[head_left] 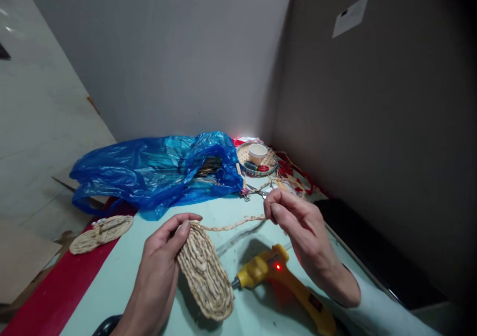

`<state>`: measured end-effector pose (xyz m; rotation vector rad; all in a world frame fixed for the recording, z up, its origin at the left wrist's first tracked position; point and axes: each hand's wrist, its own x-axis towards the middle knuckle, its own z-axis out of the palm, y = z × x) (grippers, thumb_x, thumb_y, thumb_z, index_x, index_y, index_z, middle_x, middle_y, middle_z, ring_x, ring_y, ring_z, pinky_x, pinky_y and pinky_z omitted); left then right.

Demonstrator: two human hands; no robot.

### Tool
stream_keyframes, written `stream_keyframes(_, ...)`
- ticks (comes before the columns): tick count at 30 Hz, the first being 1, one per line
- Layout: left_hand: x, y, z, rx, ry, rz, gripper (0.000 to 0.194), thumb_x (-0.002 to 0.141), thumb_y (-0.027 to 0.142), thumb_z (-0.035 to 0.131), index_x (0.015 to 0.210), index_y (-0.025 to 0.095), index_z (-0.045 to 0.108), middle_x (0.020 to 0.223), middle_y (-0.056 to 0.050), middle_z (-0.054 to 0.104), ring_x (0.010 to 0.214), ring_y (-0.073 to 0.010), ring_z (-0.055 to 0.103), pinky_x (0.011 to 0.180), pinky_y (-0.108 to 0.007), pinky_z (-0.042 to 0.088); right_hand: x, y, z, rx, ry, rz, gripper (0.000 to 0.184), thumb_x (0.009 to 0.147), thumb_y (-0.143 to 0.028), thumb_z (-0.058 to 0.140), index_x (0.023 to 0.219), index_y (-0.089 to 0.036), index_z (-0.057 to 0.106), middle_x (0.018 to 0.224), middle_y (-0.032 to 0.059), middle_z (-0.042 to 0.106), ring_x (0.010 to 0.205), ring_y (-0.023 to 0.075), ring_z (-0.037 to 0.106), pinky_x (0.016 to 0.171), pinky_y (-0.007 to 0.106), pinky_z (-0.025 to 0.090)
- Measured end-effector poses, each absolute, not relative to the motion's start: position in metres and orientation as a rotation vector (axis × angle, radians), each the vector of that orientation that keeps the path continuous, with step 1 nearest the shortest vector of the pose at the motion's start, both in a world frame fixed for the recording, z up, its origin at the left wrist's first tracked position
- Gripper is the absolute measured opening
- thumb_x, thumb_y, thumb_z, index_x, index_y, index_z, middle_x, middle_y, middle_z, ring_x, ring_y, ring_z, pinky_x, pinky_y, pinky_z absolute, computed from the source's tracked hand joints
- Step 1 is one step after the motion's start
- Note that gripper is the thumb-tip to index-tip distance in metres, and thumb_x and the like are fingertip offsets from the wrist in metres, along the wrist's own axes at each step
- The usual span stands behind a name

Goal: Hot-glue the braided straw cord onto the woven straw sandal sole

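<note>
My left hand point(164, 256) is closed on the upper end of an oval woven straw sole point(206, 276), thumb on top and fingers at its edge. From that end a twisted straw cord point(231, 225) runs to the right. Its far end is pinched between thumb and forefinger of my right hand point(298, 226), so the cord hangs nearly taut between both hands. Beneath my right hand lies a yellow glue gun point(268, 271) with a red light lit, its nozzle close to the sole's lower right edge; whether they touch I cannot tell.
A finished-looking straw slipper point(101, 234) lies at the left on the red table edge point(70, 286). Behind are a blue plastic bag point(156, 172), a round woven tray point(244, 152) holding a white cup point(257, 153), and scissors point(257, 191). A black flat object point(372, 251) lies along the right.
</note>
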<state>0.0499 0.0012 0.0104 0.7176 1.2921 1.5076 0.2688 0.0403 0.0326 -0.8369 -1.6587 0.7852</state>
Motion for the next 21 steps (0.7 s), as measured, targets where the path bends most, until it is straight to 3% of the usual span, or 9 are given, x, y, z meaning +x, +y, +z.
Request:
stream_keyframes(11,0.042,0.005,0.013,0.688,1.179,1.555,0.021,0.072,0.033,0.082,0.082,0.018,0.072,0.072,0.000,0.063,0.068,-0.0152,0.058,0.064,-0.024,0.048,0.265,0.046,0.028,-0.882,-1.856,0.875,0.036,0.103,-0.032,0.039,0.068,-0.024,0.038,0.062,-0.0054,0.038,0.056,0.0134,0.034,0.052,0.028,0.029)
stream_keyframes(15,0.041,0.007,0.010,0.686,1.158,1.571,0.018,0.073,0.031,0.081,0.082,0.018,0.072,0.070,0.001,0.061,0.066,-0.0142,0.057,0.063,-0.024,0.047,0.258,0.037,0.023,-0.814,-1.998,0.878,0.034,0.101,-0.026,0.040,0.067,-0.024,0.033,0.061,-0.0067,0.035,0.055,0.0119,0.032,0.052,0.026,0.029)
stream_keyframes(18,0.042,0.008,0.009,0.696,1.168,1.585,0.020,0.072,0.032,0.082,0.082,0.018,0.072,0.069,0.001,0.062,0.066,-0.0141,0.057,0.063,-0.023,0.048,0.254,0.031,0.023,-0.719,-2.104,0.844,0.033,0.097,-0.021,0.045,0.065,-0.023,0.036,0.060,-0.0063,0.039,0.055,0.0112,0.037,0.055,0.026,0.031)
stream_keyframes(21,0.044,0.009,0.010,0.693,1.191,1.600,0.025,0.067,0.033,0.086,0.082,0.018,0.072,0.068,0.001,0.064,0.064,-0.0143,0.057,0.060,-0.022,0.049,0.249,0.024,0.020,-0.613,-2.218,0.844,0.033,0.099,-0.024,0.051,0.067,-0.021,0.052,0.062,-0.0033,0.053,0.060,0.0125,0.049,0.059,0.024,0.039)
